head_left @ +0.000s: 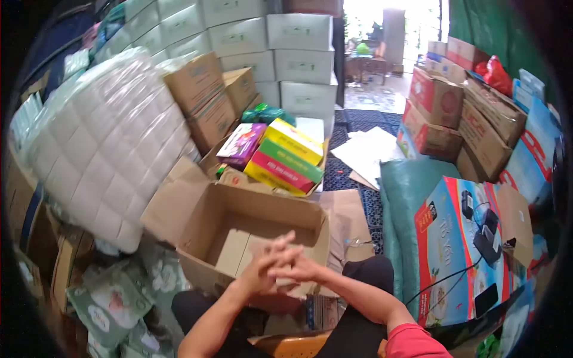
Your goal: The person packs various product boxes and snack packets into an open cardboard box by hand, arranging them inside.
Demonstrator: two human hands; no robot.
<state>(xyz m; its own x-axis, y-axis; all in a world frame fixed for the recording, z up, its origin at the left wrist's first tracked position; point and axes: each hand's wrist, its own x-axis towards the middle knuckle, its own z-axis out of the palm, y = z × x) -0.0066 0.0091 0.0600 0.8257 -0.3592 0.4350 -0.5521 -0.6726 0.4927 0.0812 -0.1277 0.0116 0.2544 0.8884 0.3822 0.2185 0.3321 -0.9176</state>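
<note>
My left hand (261, 269) and my right hand (303, 269) meet over the near side of a large open cardboard box (197, 218). Their fingers cross each other, look fairly straight, and hold no object; some are hidden behind others. Under the hands, inside the box, lie pale cardboard cartons (231, 253) side by side. One box flap (176, 188) folds out to the left. Just beyond stands another open carton with a purple box (242, 143) and a box striped yellow, green and pink (283, 158) in it.
White cartons (298, 62) are stacked at the back. A plastic-wrapped quilted bundle (113, 143) leans at left, above green-grey packages (113, 304). At right, a green cushion-like bundle (400, 209) lies beside a printed box (444, 256) carrying a phone (486, 300) and cabled black devices (489, 238).
</note>
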